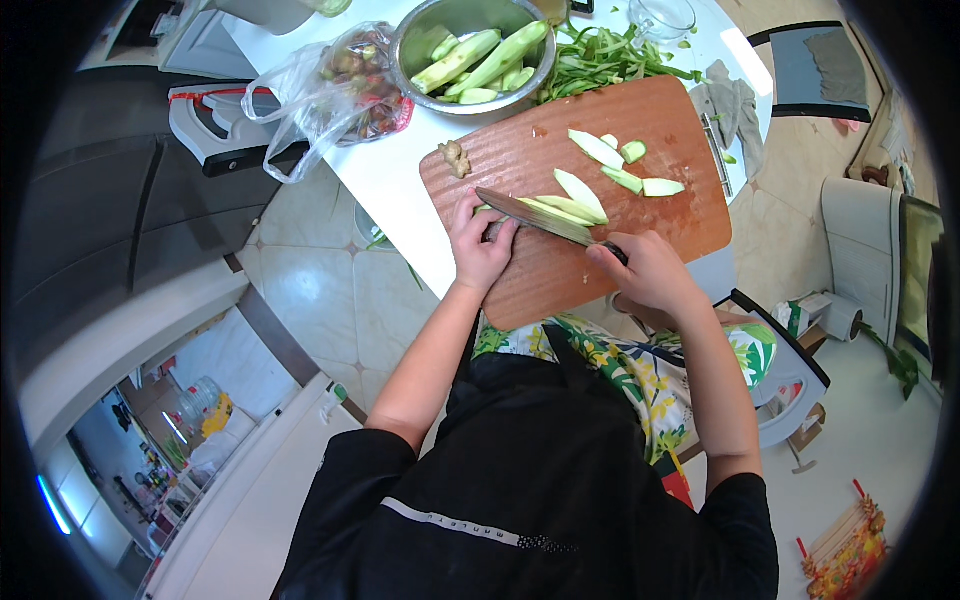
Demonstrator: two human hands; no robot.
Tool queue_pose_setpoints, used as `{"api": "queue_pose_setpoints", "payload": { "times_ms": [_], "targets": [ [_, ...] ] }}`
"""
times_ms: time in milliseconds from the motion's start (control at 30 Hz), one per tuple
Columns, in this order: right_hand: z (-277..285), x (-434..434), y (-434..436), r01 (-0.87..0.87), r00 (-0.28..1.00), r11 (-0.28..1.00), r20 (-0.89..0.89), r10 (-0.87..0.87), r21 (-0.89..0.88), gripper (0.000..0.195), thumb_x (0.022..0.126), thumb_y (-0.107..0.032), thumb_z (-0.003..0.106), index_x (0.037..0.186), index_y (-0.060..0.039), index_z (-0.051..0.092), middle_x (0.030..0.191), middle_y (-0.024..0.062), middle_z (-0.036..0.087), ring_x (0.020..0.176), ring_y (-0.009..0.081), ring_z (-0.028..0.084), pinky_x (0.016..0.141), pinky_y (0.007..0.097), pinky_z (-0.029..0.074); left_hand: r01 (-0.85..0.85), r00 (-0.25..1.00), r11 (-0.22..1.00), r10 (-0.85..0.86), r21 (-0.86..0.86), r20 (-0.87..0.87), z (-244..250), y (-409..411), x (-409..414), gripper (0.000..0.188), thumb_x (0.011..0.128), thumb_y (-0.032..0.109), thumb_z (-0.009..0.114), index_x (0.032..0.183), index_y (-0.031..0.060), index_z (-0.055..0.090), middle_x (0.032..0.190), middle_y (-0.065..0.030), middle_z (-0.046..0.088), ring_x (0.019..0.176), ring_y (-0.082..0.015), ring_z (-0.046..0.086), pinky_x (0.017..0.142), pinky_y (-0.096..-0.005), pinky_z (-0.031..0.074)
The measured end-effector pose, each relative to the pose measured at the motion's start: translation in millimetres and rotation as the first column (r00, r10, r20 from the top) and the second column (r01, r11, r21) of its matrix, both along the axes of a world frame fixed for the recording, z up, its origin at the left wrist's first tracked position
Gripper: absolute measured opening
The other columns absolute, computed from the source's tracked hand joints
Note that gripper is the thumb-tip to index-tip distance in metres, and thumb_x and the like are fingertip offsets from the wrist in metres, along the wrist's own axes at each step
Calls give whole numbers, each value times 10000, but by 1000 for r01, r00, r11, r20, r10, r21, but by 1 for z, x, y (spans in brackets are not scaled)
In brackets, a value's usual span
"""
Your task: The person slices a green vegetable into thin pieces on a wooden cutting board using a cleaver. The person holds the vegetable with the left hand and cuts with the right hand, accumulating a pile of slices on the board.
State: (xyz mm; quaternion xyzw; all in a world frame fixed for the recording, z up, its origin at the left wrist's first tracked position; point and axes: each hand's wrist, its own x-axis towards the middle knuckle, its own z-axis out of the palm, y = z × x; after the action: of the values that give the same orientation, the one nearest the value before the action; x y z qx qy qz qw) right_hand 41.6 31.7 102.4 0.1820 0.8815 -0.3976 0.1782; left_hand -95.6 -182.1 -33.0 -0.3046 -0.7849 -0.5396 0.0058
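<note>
My right hand (pixel 652 274) grips the black handle of a kitchen knife (pixel 536 216). Its blade slants up and left across the wooden cutting board (pixel 637 232), over pale green peeled gourd pieces (pixel 559 210). At the blade's far end, my left hand (pixel 484 244) holds the end of the gourd down with its fingers; the blade partly hides that piece. A cut wedge (pixel 581 193) lies just beyond the knife. Farther back on the board are several more cut gourd chunks (pixel 596 148). A knob of ginger (pixel 454 159) rests near the board's left corner.
Behind the board stands a steel bowl (pixel 399 56) of peeled gourds, beside a heap of green peelings (pixel 600 56). A clear plastic bag (pixel 300 97) of produce sits left. A glass cup (pixel 664 16), a grey cloth (pixel 727 105) and a peeler (pixel 716 154) lie right.
</note>
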Motion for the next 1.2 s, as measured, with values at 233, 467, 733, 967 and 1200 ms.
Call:
{"api": "queue_pose_setpoints", "payload": {
  "times_ms": [233,467,733,967,1200],
  "targets": [
    [3,-18,3,2,996,999,89,3,-45,517,994,-489,560,882,-7,711,746,241,668,759,431,667,728,520,526,-42,999,999,42,19,33,5,2,3,195,725,60,847,855,2,713,979,-140,609,945,-320,609,882,-413,498],
    [-18,-14,7,-10,995,999,101,16,-51,463,1022,-392,543,918,43,663,788,270,632,768,428,620,716,484,501,-18,1000,1000,18,-1,25,4,1,2,209,725,69,850,885,10,729,993,-128,615,954,-301,618,946,-423,496],
    [-16,12,42,35,985,998,173,-25,-54,566,1016,-484,545,809,29,668,735,233,657,727,393,647,699,469,514,8,1000,1000,-8,22,-1,5,1,1,212,726,68,846,906,36,741,1000,-112,617,977,-279,625,1094,-500,442],
    [-22,13,59,155,987,988,52,-155,1,565,1021,-479,534,850,34,699,692,226,652,678,369,642,682,454,510,33,999,999,-33,40,-6,5,3,1,205,777,57,820,949,23,715,1029,-124,630,1005,-283,616,1012,-439,478],
    [3,43,15,146,988,988,-52,-148,-46,444,997,-361,612,787,29,625,686,212,620,644,388,598,626,459,476,-77,995,997,76,-13,-56,1,7,3,263,786,66,817,1004,21,678,1056,-140,655,1006,-307,631,894,-387,508]
  ]
}}
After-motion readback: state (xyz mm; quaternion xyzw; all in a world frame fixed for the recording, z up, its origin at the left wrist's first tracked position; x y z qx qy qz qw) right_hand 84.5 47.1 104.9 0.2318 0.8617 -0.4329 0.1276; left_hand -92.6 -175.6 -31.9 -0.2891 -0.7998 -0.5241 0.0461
